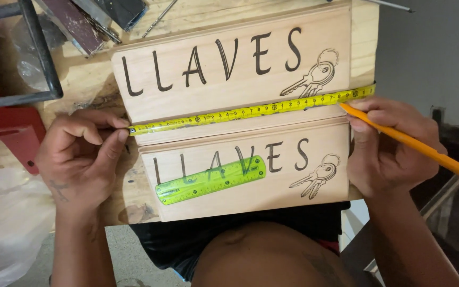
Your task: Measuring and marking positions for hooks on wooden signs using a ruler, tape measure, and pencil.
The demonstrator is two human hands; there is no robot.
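Two pale wooden plaques with burnt-in black letters and a key drawing lie side by side on a plywood bench: the far plaque [229, 66] and the near plaque [288, 186]. A yellow measuring tape [251, 111] is stretched across the far plaque's lower edge. My left hand [81, 159] pinches the tape's left end at the plaque's corner. My right hand [391, 146] holds the tape's right end down and grips an orange pencil [415, 146], its tip touching the tape. A translucent green ruler [211, 179] lies loose on the near plaque.
The plywood bench [88, 79] carries dark metal tools [88, 24] at the back left. A black metal frame [38, 53] and red metal parts [6, 122] stand on the left. Clear plastic sheeting [6, 223] lies at the lower left. A thin metal rod [394, 5] sits at the top right.
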